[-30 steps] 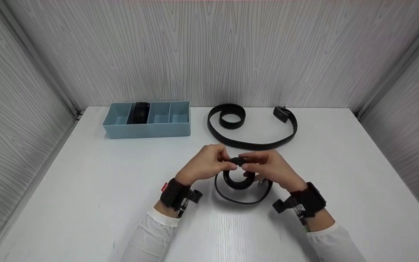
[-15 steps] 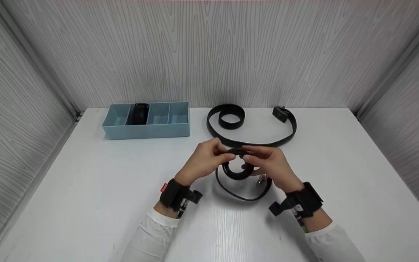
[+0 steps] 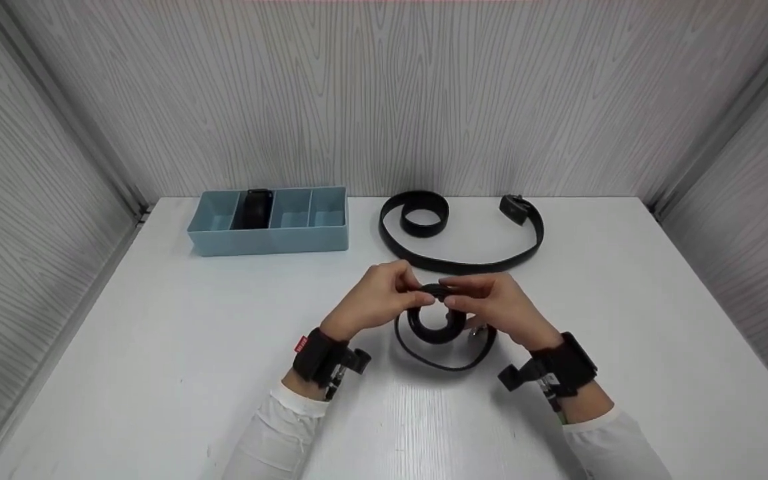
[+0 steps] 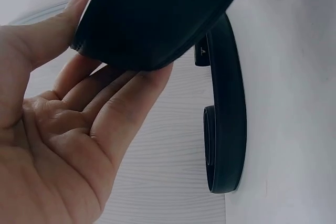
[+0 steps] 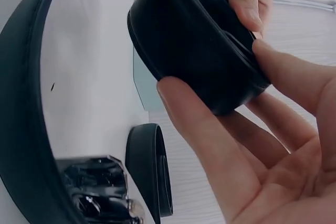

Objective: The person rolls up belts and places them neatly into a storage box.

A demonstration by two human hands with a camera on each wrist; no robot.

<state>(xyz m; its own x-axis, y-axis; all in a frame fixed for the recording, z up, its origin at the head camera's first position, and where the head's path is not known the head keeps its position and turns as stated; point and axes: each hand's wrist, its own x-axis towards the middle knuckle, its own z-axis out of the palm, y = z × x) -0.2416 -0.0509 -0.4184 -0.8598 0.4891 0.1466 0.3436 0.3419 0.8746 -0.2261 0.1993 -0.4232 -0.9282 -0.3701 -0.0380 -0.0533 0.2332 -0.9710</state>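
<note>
Both hands hold the rolled part of a black belt [image 3: 434, 335] between them in the head view. My left hand [image 3: 381, 299] pinches the coil at its upper left, thumb on the near edge and fingers on the outside. Opposite it, my right hand [image 3: 499, 308] grips the upper right, thumb and fingers across the coil's width, as the right wrist view also shows. The belt's unrolled length loops below the coil, ending in a shiny metal buckle [image 5: 102, 190] under the right hand.
A second black belt [image 3: 457, 267] lies behind the hands, one end coiled, its buckle end at the right. At the back left stands a blue tray [image 3: 274, 241] with compartments; one holds a rolled black belt [image 3: 257, 210]. Wood-grain walls enclose the white table [image 3: 157, 347].
Both hands and the coil rose slightly toward the back half a second ago, then came back down toward the near side. Their grip looks the same; the other belts and tray stay put.
</note>
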